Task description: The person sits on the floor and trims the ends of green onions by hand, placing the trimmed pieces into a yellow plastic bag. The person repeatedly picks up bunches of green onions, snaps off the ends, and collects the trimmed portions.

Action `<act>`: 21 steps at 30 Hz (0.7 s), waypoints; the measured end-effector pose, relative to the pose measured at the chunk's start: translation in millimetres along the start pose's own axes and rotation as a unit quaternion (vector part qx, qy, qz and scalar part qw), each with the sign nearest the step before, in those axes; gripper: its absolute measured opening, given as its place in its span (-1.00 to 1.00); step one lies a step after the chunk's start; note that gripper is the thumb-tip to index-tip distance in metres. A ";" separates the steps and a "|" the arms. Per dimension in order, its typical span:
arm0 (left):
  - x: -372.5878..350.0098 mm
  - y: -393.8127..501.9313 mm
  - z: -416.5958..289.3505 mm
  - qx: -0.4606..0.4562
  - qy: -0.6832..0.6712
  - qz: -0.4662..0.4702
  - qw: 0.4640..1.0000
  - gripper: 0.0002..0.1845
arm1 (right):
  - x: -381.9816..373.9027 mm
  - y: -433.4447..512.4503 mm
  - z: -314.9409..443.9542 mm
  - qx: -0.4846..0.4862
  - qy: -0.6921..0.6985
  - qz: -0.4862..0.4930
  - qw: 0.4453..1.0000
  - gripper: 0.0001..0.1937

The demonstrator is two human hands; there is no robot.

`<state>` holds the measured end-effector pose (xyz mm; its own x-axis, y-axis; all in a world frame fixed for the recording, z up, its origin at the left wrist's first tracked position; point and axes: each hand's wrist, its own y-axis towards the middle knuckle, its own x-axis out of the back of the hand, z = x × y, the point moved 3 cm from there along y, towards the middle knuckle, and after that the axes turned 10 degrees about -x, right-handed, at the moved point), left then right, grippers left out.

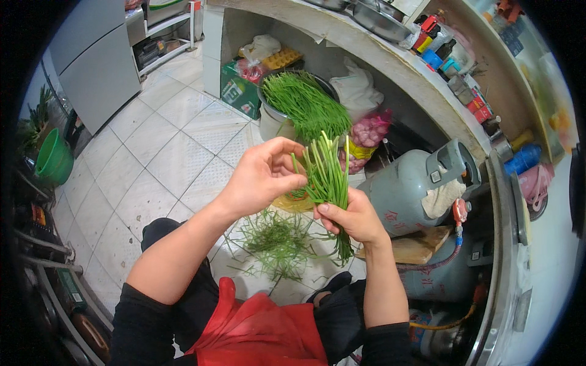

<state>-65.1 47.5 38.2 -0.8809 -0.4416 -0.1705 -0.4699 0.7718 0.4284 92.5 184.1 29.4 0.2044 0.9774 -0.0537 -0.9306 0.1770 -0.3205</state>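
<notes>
My right hand is shut around a bunch of garlic chives, the pale cut ends pointing away from me and the green leaves hanging below the fist. Just left of those pale ends is my left hand, its fingers curled and the thumb apart from them. A stray stalk stands close to the left fingertips; whether they touch it is unclear. Beneath the hands, loose green trimmings are heaped on the tiled floor. Behind the bunch, a yellowish container is mostly hidden.
Ahead, a bucket carries a large pile of chives. Beside it are a green box, a white bag and a pink net bag of garlic. Gas cylinders stand right, under the counter. A green basket is left.
</notes>
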 end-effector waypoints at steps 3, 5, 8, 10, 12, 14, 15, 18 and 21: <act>6.1 3.4 -5.0 0.037 0.012 -0.043 0.998 -0.74 | 4.6 -1.7 1.8 0.007 0.037 0.005 0.999 -0.89; 11.6 4.8 -5.5 0.049 -0.025 -0.092 0.994 -0.76 | 7.0 -3.0 1.6 0.004 0.042 -0.001 0.999 -0.90; 38.5 10.2 -5.0 -0.004 0.014 -0.179 0.984 -0.86 | 10.5 -2.8 1.6 0.004 0.035 0.000 0.999 -0.89; 47.8 10.7 -11.8 0.021 0.078 -0.213 0.974 -0.84 | 11.9 -3.0 0.5 0.000 0.030 -0.001 1.000 -0.89; 35.4 10.3 -18.9 -0.086 0.175 -0.139 0.971 -0.81 | 11.0 -3.1 -1.2 -0.008 0.030 -0.005 1.000 -0.89; 14.5 7.8 -21.8 -0.196 0.233 -0.062 0.950 -0.73 | 5.1 -2.9 -1.6 -0.026 0.014 -0.004 1.000 -0.87; 1.0 5.5 -17.6 -0.156 0.168 -0.082 0.970 -0.72 | 1.1 -2.3 -1.9 -0.034 0.006 -0.002 0.999 -0.87; -5.8 1.3 -12.8 -0.044 0.140 -0.027 0.989 -0.70 | -6.8 0.2 -1.9 -0.046 -0.022 0.019 0.999 -0.82; 5.7 1.7 -0.1 0.007 0.063 -0.041 0.997 -0.79 | -7.6 -0.2 -2.8 -0.045 -0.026 0.034 0.998 -0.83</act>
<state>-70.9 46.2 38.1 -0.8257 -0.5569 -0.0905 -0.5414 0.7370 0.4046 92.0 176.2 27.3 0.1227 0.9920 -0.0296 -0.9106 0.1007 -0.4008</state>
